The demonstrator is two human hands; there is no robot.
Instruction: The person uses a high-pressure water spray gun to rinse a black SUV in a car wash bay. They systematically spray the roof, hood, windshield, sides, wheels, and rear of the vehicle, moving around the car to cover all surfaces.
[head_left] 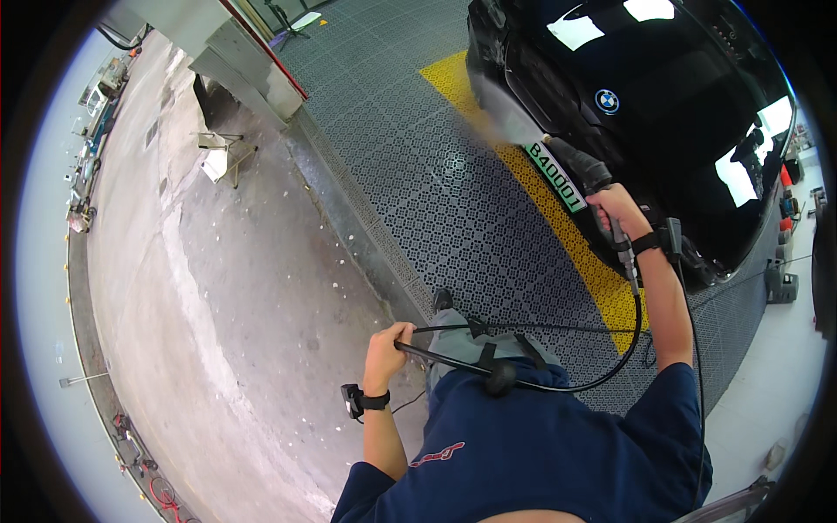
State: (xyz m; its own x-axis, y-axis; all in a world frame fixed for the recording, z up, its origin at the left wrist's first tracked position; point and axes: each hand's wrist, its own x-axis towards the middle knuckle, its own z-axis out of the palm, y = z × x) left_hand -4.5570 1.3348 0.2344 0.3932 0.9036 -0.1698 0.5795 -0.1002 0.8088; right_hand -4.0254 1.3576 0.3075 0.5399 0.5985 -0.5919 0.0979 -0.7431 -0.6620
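Note:
My right hand (617, 209) is wrapped round the grip of a black pressure washer gun (587, 164). From its nozzle a white mist (516, 122) sprays toward the front of a glossy black car (667, 96). The gun's tip is close to the green and white number plate (554, 177), apart from the bodywork as far as I can see. A black hose (629, 340) drops from the gun's rear end and loops across my body. Lower and to the left, my left hand (388, 353) is closed around that hose. Both wrists wear black straps with small devices.
Grey grid floor tiles (436, 187) with a yellow band (586, 253) lie under and beside the car. A drain channel (349, 205) borders the concrete ground on the left. A folding chair (225, 157) stands by the wall pillar, and a tripod (286, 22) is at the back.

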